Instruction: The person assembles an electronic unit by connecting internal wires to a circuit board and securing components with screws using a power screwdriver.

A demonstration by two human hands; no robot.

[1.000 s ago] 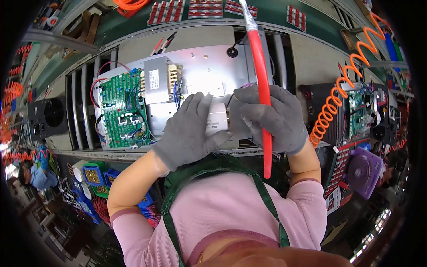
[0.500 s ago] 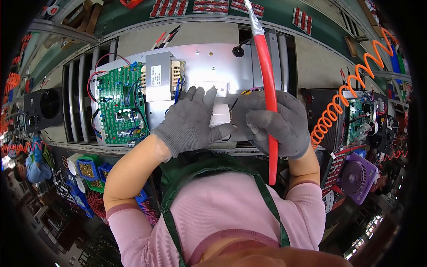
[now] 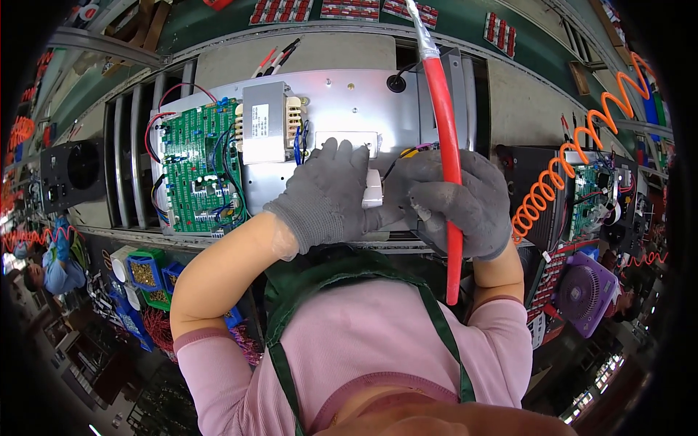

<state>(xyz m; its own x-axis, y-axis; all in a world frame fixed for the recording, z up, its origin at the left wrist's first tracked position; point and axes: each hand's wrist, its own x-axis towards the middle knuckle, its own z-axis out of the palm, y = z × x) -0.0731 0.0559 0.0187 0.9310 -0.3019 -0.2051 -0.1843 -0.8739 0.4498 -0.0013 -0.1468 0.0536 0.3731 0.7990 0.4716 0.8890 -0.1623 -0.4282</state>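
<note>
My left hand (image 3: 329,190), in a grey work glove, lies stretched out and palm down over the front middle of a metal chassis plate (image 3: 342,102). Its thumb reaches right, and its palm partly covers a small white block (image 3: 373,190). My right hand (image 3: 476,207), gloved too, is at the chassis's right end, fingers curled; what they hold, if anything, is hidden. A long red rod (image 3: 445,123) with a silver-wrapped top crosses in front of this hand. On the plate are a transformer (image 3: 263,123) and a green circuit board (image 3: 196,160).
A coiled orange hose (image 3: 552,163) hangs at the right, by another dark chassis with a circuit board (image 3: 585,178). A purple fan housing (image 3: 584,294) is at lower right. Bins of small brass-coloured parts (image 3: 142,272) stand at lower left. Metal rollers (image 3: 127,160) run left of the chassis.
My left hand has slid right, its fingers closer together, and covers more of the white block. My right hand is still curled by the chassis's right end.
</note>
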